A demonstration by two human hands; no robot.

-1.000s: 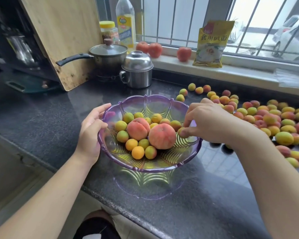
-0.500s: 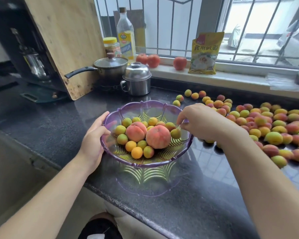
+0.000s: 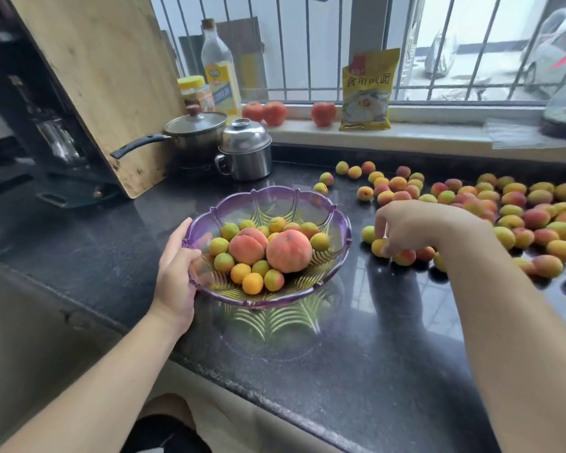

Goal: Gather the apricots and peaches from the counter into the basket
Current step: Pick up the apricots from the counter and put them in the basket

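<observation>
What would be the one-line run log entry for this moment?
left hand: holds rim of basket | right hand: fingers curled on apricot on counter | basket: partly filled

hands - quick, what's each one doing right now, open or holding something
Left hand: grips the rim of the purple basket.
Right hand: fingers curled down onto an apricot on the counter; cannot tell whether it is pinched yet.

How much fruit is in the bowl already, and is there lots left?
Two peaches and about a dozen apricots lie in the basket, which the left hand steadies. The right hand reaches an apricot on the counter. Dozens more wait there.
</observation>
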